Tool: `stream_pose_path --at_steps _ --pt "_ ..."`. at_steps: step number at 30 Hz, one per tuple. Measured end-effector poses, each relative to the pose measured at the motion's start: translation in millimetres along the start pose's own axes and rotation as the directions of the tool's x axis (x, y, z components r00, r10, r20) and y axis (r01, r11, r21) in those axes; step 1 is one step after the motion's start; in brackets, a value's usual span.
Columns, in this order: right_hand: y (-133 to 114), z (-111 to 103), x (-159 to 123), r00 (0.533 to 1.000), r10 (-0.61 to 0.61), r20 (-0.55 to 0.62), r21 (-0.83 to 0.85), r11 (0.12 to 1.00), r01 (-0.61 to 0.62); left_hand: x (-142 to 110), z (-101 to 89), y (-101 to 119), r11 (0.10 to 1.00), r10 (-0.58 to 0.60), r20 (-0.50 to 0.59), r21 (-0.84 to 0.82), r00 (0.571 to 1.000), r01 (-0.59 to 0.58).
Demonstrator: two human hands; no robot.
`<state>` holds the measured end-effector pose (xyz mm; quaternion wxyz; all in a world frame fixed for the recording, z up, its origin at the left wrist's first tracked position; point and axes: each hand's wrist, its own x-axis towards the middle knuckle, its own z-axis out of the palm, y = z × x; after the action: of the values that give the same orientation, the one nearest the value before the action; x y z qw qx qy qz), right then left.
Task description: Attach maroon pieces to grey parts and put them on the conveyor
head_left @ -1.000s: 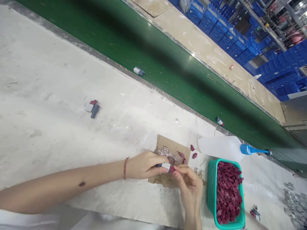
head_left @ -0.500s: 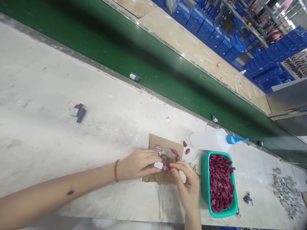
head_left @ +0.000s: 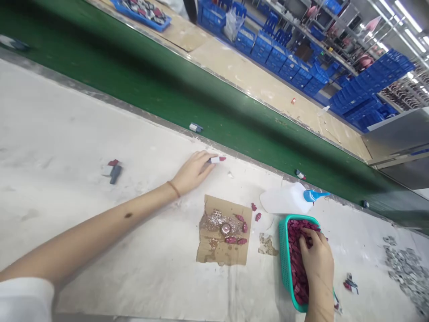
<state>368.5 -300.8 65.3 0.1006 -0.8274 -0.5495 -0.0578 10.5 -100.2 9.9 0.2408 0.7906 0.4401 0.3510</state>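
Observation:
Close to the belt's near edge, my left hand pinches a small white, dark-grey and maroon plastic part, its maroon end pointing right. My right hand is down in a green basket heaped with maroon plastic pieces. Its fingers are bent with the tips together among the pieces; what they hold, if anything, I cannot make out. Between the hands lies a brown cardboard piece, bearing clear wet liquid, a small round metal item and several maroon pieces.
A white bottle with a blue nozzle lies behind the basket. The green conveyor belt runs past, carrying small assembled parts. Another such part rests at left. Metal pieces are piled at right. Blue crates stand beyond.
My left hand has moved from the cardboard up toward the belt with the plastic part. My right hand has let go of that part and moved right into the basket.

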Motion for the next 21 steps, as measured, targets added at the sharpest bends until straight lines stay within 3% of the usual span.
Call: stream_pose_path --at_steps 5,9,12,14,18,21 --pt "0.0 3.9 -0.3 0.996 0.005 -0.089 0.12 0.993 0.005 67.9 8.8 -30.7 0.965 -0.075 -0.075 0.245 0.994 0.091" --pt "-9.1 -5.1 -3.8 0.975 0.199 -0.097 0.389 0.909 -0.147 88.0 13.6 -43.1 0.954 -0.093 -0.122 0.274 0.988 0.124" --pt "-29.3 -13.9 -12.8 0.922 0.384 -0.042 0.648 0.713 -0.267 86.5 17.1 -51.5 0.948 -0.128 -0.158 0.27 0.979 0.167" --pt "-46.5 -17.1 -20.5 0.906 0.423 0.011 0.779 0.564 -0.273 84.5 19.1 -56.7 0.947 -0.152 -0.179 0.257 0.972 0.195" --pt "-76.0 -17.3 -33.7 0.919 0.357 0.166 0.927 0.261 -0.269 84.7 18.8 -59.9 0.962 -0.147 -0.199 0.197 0.969 0.187" --pt "-90.0 -14.2 -39.5 0.917 0.26 0.302 0.934 0.111 -0.339 85.8 13.3 -53.2 0.971 -0.132 -0.241 0.162 0.961 0.174"
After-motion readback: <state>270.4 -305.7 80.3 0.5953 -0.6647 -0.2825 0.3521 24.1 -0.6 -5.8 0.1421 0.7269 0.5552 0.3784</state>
